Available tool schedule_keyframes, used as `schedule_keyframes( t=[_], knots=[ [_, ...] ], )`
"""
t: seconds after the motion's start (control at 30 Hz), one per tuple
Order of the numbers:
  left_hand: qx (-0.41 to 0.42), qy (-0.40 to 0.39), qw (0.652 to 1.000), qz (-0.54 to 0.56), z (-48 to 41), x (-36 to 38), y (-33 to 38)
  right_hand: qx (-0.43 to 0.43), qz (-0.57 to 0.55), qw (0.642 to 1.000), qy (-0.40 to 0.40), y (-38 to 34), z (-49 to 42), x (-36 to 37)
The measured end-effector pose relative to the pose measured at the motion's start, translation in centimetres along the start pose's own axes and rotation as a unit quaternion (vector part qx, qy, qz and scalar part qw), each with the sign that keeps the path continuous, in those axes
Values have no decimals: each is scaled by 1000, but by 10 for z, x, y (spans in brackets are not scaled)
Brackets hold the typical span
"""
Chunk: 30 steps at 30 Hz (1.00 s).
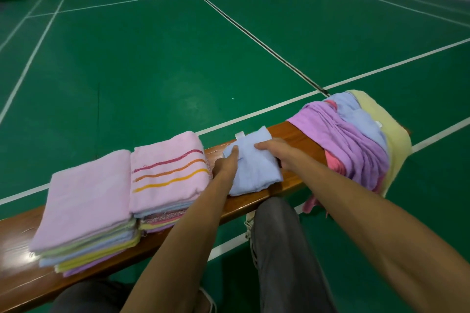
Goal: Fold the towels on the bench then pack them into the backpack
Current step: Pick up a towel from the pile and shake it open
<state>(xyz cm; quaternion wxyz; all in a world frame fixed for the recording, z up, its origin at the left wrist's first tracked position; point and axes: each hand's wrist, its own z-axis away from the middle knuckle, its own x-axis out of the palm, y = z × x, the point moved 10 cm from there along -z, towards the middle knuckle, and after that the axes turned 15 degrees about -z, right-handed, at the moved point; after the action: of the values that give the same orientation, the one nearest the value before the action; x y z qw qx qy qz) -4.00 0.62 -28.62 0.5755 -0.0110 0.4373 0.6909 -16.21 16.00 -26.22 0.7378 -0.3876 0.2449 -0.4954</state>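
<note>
We have two folded stacks [106,201] done; both hands, left [226,164] and right [279,155], press flat on the blue towel [254,168]; the unfolded pile [356,134] and packing remain.

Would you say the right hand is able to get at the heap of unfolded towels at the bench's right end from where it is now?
Probably yes. The right hand rests on the folded light-blue towel, right beside the heap of unfolded purple, blue and yellow towels, with only bare brown wooden bench between them.

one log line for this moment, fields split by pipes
phase: folding | left hand: pressing blue towel | right hand: holding it | bench: two folded stacks, unfolded pile | backpack: not in view
</note>
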Motion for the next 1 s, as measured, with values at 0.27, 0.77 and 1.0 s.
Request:
schedule_keyframes(
  t=[0.27,0.77,1.0],
  knots=[
    [116,-44,990,61,19,-12,55,-111,37,993,25,-66,34,-17],
    [165,113,954,222,72,-182,39,-223,61,973,-23,-144,121,92],
    [178,219,951,124,73,-292,-33,-208,87,970,-89,-113,144,202]
  ],
)
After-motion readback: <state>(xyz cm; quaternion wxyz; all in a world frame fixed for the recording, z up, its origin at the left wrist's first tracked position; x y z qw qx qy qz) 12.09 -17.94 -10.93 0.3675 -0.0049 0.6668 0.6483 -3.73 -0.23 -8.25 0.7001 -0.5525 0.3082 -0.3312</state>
